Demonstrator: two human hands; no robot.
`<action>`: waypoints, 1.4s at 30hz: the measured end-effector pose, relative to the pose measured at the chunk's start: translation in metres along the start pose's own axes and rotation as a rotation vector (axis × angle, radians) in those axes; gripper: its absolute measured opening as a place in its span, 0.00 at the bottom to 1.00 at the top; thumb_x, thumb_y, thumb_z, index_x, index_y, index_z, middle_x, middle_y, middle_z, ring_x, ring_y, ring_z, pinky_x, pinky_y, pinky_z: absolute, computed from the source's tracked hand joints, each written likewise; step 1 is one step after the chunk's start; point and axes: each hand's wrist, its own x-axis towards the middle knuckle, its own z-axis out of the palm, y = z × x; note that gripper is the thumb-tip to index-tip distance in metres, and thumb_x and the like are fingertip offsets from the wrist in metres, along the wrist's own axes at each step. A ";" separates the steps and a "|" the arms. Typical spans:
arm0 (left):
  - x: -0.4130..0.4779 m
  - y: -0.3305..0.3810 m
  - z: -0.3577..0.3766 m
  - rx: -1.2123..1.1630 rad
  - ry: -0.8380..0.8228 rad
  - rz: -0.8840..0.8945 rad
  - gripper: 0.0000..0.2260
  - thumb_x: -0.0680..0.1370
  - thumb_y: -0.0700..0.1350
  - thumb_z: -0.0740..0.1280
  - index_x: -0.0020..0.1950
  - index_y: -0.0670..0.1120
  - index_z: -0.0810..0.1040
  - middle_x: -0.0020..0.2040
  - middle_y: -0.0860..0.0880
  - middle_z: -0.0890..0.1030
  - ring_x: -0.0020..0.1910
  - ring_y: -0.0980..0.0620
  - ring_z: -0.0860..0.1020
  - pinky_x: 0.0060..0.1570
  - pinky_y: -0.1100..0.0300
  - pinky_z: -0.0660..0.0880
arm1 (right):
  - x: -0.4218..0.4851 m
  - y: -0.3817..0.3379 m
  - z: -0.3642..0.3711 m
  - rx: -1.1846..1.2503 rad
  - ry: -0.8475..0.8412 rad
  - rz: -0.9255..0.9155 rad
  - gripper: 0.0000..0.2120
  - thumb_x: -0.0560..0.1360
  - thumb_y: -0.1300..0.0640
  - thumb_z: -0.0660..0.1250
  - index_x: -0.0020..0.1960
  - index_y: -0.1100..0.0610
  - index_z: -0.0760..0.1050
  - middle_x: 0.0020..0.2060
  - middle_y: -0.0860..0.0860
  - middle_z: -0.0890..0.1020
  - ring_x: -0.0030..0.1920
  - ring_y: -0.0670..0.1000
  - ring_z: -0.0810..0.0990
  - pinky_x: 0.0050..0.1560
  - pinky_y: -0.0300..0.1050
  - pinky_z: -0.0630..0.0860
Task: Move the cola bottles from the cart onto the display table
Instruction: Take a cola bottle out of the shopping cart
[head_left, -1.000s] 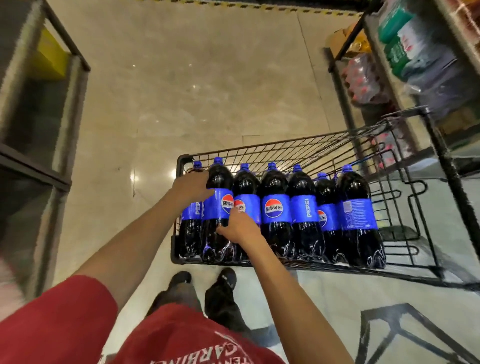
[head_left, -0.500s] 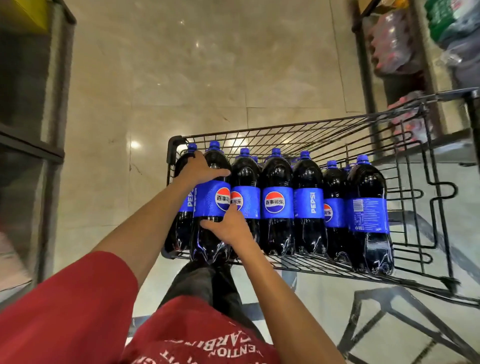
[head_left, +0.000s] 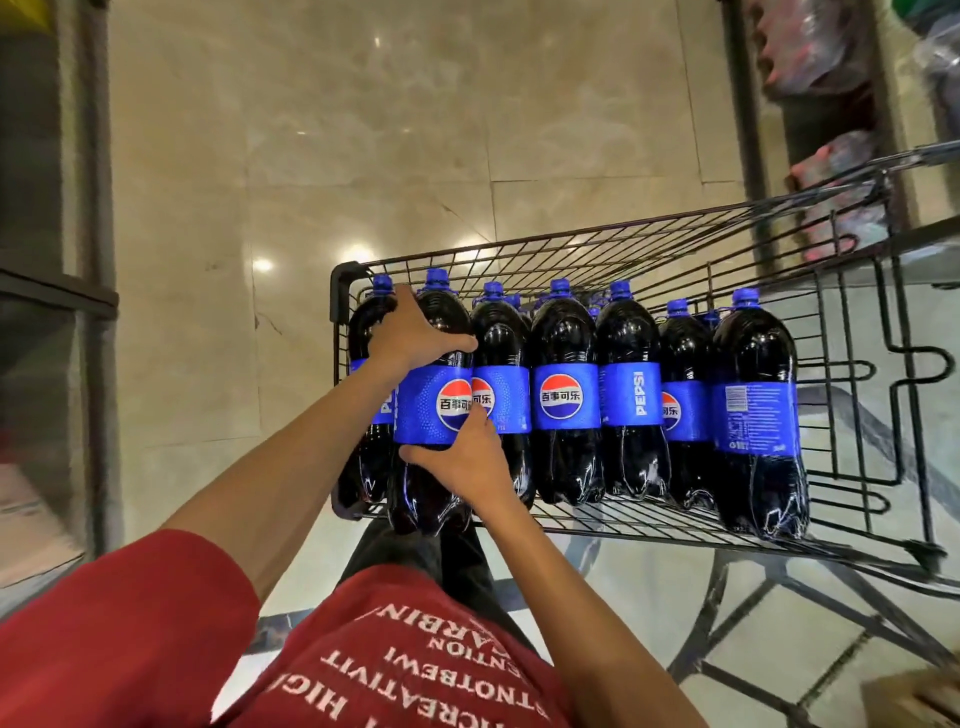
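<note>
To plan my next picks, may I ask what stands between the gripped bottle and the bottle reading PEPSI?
Head view: next to the gripped bottle, the neighbour bottle, then the logo bottle, before the PEPSI bottle.

Wire cart (head_left: 649, 254) standing on glossy beige tiled floor (head_left: 363, 130). On the wire deck: front row of seven cola bottles (head_left: 566, 395), upright, dark, blue caps and labels, packed side by side along near edge. More blue caps behind the row; count unclear. Second bottle from left (head_left: 426, 415) nearer than its neighbours, base showing past the deck's near edge.
</note>
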 end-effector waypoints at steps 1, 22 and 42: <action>-0.001 -0.001 0.000 -0.018 -0.001 0.007 0.60 0.63 0.62 0.81 0.82 0.45 0.46 0.76 0.40 0.67 0.73 0.37 0.68 0.70 0.41 0.70 | 0.000 0.003 0.001 0.033 0.009 -0.016 0.54 0.63 0.39 0.81 0.78 0.57 0.57 0.69 0.55 0.71 0.70 0.56 0.70 0.68 0.53 0.72; -0.070 -0.019 -0.024 -0.316 0.136 0.217 0.47 0.53 0.62 0.79 0.69 0.56 0.66 0.64 0.52 0.76 0.59 0.52 0.79 0.60 0.49 0.78 | 0.007 0.022 0.004 0.409 -0.131 -0.159 0.37 0.60 0.56 0.86 0.64 0.54 0.72 0.53 0.49 0.86 0.53 0.48 0.85 0.56 0.50 0.82; -0.230 -0.032 -0.040 -0.569 0.550 0.535 0.44 0.58 0.51 0.83 0.70 0.55 0.67 0.65 0.53 0.78 0.61 0.57 0.79 0.62 0.50 0.78 | -0.067 0.030 -0.030 0.199 -0.236 -0.529 0.39 0.58 0.59 0.86 0.64 0.52 0.73 0.54 0.46 0.85 0.54 0.44 0.84 0.54 0.42 0.80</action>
